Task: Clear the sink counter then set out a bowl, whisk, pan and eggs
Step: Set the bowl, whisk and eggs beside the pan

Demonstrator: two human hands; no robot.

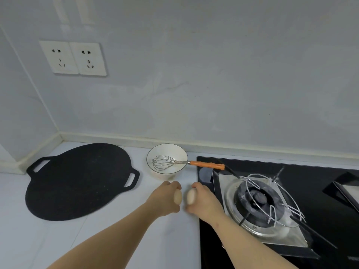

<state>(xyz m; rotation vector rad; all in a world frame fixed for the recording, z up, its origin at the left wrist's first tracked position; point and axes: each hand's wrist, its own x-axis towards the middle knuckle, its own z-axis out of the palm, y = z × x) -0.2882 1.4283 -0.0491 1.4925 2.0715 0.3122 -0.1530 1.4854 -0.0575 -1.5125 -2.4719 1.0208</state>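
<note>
Head view, whisk (pixel 171 162) lying in white bowl (pixel 155 172), hands gripping eggs

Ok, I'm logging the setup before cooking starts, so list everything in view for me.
flat black two-handled pan: one, black, on the counter at left
white ceramic bowl: one, white, right of the pan
metal whisk with orange handle: one, wires in the bowl, handle over the hob's edge
pale beige eggs: two, beige, one in each hand
black glass gas hob: one, black, at right
white wire stand: one, on the near burner
white wall sockets: two, above the pan
white counter: one
hands: left and right, each holding an egg in front of the bowl
</note>
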